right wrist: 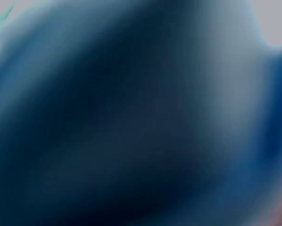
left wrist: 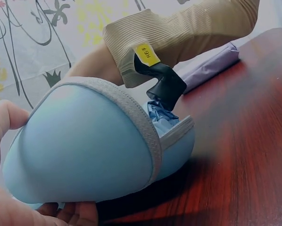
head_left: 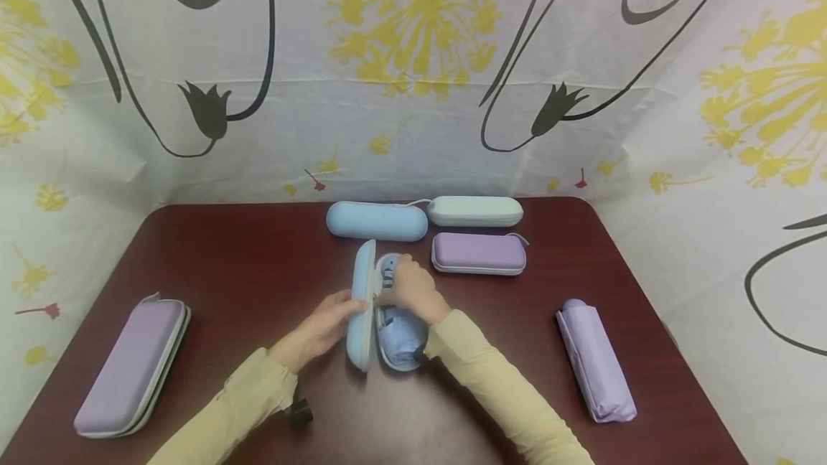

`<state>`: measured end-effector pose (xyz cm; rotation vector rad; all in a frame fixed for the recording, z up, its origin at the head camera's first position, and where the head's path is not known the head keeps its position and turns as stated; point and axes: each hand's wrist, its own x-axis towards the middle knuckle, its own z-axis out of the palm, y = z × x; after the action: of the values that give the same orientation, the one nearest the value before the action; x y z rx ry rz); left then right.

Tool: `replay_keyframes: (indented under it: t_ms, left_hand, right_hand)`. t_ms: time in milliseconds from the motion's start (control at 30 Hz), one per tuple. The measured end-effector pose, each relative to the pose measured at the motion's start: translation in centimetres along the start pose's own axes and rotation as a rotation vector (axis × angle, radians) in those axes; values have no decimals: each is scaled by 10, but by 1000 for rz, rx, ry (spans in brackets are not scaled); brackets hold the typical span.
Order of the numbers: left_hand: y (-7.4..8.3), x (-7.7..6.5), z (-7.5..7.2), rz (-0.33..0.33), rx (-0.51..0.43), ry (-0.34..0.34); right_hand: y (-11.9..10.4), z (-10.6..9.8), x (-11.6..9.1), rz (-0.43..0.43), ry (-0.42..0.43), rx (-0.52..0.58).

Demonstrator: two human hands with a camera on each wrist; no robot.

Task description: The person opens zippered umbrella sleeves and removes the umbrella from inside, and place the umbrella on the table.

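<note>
A light blue zip case [head_left: 361,336] stands open in the middle of the table, its lid tilted up on the left. My left hand [head_left: 329,321] grips the lid; in the left wrist view its fingers [left wrist: 84,212] curl under the blue shell. A folded blue umbrella [head_left: 402,336] lies in the right half of the case. My right hand [head_left: 413,287] reaches over that half, its fingers curled around the umbrella, partly hidden by the hand itself. The right wrist view shows only blurred dark blue close up.
Behind the open case lie a blue case [head_left: 377,222], a mint case [head_left: 475,212] and a purple case [head_left: 479,253]. Another purple case [head_left: 132,368] is at the left, a folded lilac umbrella [head_left: 596,361] at the right. A patterned curtain [head_left: 413,128] surrounds the table [head_left: 245,250].
</note>
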<state>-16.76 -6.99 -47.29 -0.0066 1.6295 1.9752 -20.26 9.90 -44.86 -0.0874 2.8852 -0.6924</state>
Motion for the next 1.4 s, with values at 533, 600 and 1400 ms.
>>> replay_keyframes:
  t_ms: [533, 600, 1400]
  left_hand:
    - [-5, 1, 0, 10, -47, -3]
    - [-5, 1, 0, 14, -50, 4]
    - [1, -37, -55, 58, 17, 9]
  right_hand:
    - [24, -9, 2, 34, -68, 393]
    - [26, -10, 2, 23, -54, 437]
    - [96, -60, -39, -6, -85, 782]
